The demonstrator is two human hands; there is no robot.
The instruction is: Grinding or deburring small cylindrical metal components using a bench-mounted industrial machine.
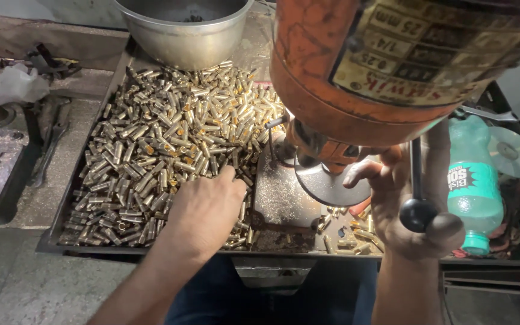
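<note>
The left hand (203, 207) lies palm down on the heap of small brass tubes (170, 138), at about 7 o'clock from the middle of the picture. Its fingers are bent into the pile and they touch the tubes, but I cannot tell if they already grasp one, because the fingertips are hidden among the pieces. The brass tubes fill the dark metal tray (52, 238) on the worktop, from 9 o'clock up to 12 o'clock, and some loose ones (350, 232) lie also at 5 o'clock, near the right hand.

The right hand (404, 198) is at about 4 o'clock. It is partly clenched around the thin lever (416, 168) of the orange drilling machine (356, 66), and the black ball knob (417, 215) of the lever sits just at the palm. The forefinger stretches toward the round metal plate (326, 186) under the machine head.

A steel bowl (185, 33) stands at 12 o'clock, touching the far edge of the tube pile. A green plastic bottle (473, 180) lies at 3 o'clock, just beside the right hand, and a shiny disc (513, 151) is behind it. At 10 o'clock, well apart from the tray, I see a white crumpled cloth (13, 84) and dark tools (46, 141).
</note>
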